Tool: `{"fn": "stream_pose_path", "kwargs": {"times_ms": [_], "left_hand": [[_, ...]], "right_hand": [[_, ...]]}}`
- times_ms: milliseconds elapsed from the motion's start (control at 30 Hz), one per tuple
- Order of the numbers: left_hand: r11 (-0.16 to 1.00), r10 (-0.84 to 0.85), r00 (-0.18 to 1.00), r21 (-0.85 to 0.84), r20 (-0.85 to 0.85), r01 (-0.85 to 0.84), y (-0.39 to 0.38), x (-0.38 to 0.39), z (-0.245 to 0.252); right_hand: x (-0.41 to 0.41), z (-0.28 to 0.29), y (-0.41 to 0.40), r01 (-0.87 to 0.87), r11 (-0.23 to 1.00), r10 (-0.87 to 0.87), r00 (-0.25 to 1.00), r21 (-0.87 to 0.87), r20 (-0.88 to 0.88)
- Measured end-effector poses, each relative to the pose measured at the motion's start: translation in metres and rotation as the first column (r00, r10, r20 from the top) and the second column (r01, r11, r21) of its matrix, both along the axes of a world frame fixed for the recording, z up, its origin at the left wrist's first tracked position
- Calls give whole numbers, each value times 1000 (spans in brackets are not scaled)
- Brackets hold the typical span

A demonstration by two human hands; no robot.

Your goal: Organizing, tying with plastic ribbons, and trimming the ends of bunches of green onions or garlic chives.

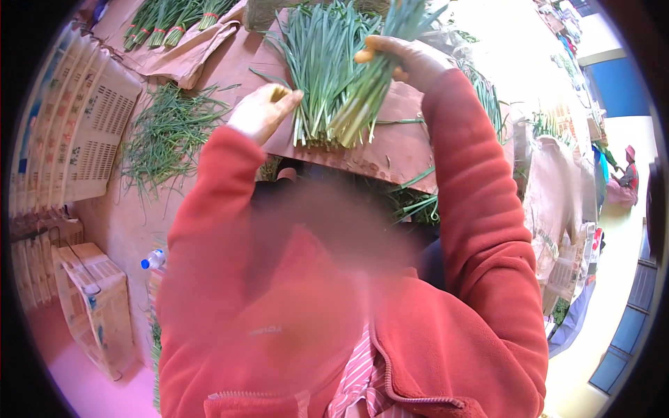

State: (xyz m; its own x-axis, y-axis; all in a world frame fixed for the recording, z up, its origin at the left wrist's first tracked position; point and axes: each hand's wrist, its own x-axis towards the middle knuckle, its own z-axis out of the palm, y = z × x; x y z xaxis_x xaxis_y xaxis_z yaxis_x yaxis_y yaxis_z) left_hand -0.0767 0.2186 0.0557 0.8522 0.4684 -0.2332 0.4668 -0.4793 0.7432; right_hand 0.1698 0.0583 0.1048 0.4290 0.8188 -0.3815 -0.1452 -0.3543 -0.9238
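My right hand (pixel 410 57), with orange fingertips on it, is closed around a bunch of long green leafy stalks (pixel 368 99), like garlic chives, pale ends towards me. Left of that bunch a wide pile of the same stalks (pixel 324 68) lies on a cardboard sheet (pixel 405 141), its cut ends near the front edge. My left hand (pixel 267 107) is at the pile's left side, thumb and forefinger tips together; whether a thin stalk is between them cannot be told.
Loose green trimmings (pixel 170 130) lie at the left. Bunches tied with red bands (pixel 177 31) rest at the top left beside brown paper (pixel 193 60). Stacked plastic crates (pixel 99 120), another crate (pixel 96 303) and a bottle (pixel 154 259) stand left. A person (pixel 624 180) sits far right.
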Motion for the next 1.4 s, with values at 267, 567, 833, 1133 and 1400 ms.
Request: {"fn": "stream_pose_path", "kwargs": {"times_ms": [267,567,833,1133,1400], "left_hand": [[953,300,954,44,-16,-299,9,85,-70],[958,279,958,-55,-65,-283,-6,93,-59],[951,307,940,4,-146,-310,-11,98,-51],[943,330,937,-11,-114,-333,-11,98,-50],[919,392,919,-53,24,-391,-3,93,-57]], "right_hand": [[4,-40,60,-126,978,150,978,-166,143],[-14,-41,86,-74,905,305,801,-419,515],[-5,-71,-31,255,967,-231,817,29,529],[-122,-102,-139,-215,819,570,214,-531,793],[-108,-79,-139,67,996,-12,762,-61,648]]}}
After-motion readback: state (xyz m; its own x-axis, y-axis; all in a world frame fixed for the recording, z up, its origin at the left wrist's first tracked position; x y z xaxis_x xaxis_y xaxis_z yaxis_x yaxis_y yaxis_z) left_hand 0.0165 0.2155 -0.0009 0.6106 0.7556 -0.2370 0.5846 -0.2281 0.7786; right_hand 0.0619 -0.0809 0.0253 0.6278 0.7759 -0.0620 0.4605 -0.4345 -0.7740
